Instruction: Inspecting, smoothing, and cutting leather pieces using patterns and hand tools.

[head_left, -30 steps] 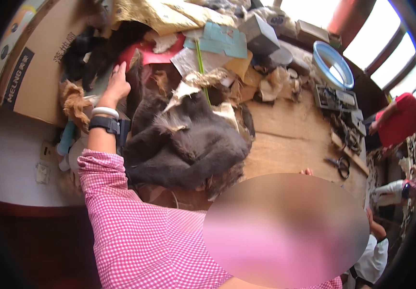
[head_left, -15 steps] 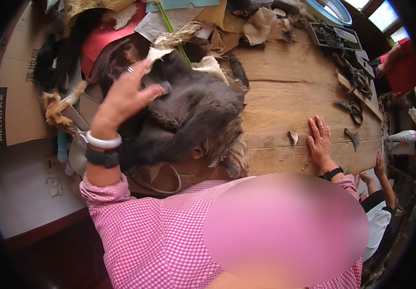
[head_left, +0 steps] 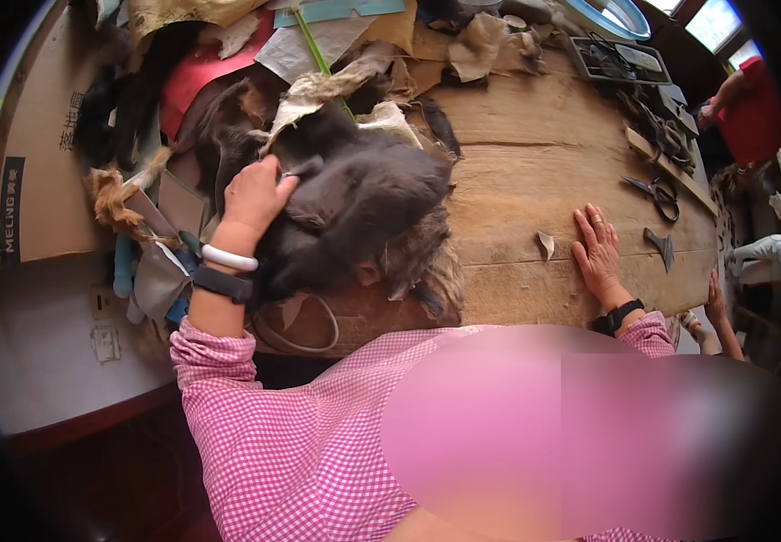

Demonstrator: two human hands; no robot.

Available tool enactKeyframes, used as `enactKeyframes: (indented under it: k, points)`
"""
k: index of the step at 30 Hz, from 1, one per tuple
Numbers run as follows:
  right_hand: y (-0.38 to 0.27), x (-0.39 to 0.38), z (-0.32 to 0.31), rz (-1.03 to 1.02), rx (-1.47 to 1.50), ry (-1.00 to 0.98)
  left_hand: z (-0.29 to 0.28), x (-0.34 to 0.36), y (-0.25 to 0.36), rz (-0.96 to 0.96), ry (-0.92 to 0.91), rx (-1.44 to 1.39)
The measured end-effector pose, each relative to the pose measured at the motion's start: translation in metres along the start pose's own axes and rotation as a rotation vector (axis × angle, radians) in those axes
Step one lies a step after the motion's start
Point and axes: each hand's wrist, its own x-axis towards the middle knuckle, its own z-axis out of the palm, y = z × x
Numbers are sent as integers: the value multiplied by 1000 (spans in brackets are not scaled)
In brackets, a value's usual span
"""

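A heap of dark brown fur pelts [head_left: 363, 181], with pale hide and scraps among it, covers the left half of the wooden worktable [head_left: 517, 135]. My left hand [head_left: 257, 188] is on the left part of this fur, its fingertips curled into the pile and gripping it. My right hand [head_left: 596, 253] lies flat on the bare wood, fingers stretched out. Near it are a small pale scrap [head_left: 546, 245], a grey offcut [head_left: 659, 248] and black scissors [head_left: 663, 203] by a wooden strip [head_left: 670, 167].
A cardboard box [head_left: 38, 181] stands at left. Paper, red sheet [head_left: 191, 90] and hide scraps pile along the back. A grey tray [head_left: 616, 59] and blue basin [head_left: 607, 14] sit back right. A person in red [head_left: 747, 117] is beyond; another's arm [head_left: 724, 316] reaches the right edge.
My left hand has moved from the red sheet down onto the dark fur and its fingers have curled. My right hand, mostly hidden earlier, shows on the table. The view has shifted.
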Motion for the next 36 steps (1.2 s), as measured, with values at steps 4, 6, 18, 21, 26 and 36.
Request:
enactKeyframes:
  k: [4,6,18,21,26,36]
  points:
    - [2,1,1,-1,11,14,-40,8,-28,-42,249,-527]
    - [0,2,-1,0,6,20,-70,3,-47,-45,486,-796]
    - [2,-5,-4,24,0,18,-180,-22,3,-20,1161,-1116]
    - [1,-7,-7,20,26,14,-159,-14,59,31,965,-1181]
    - [4,-7,-1,4,51,52,-134,3,134,376,513,-1300]
    - [11,1,9,-2,39,78,-54,-1,165,655,-345,-698]
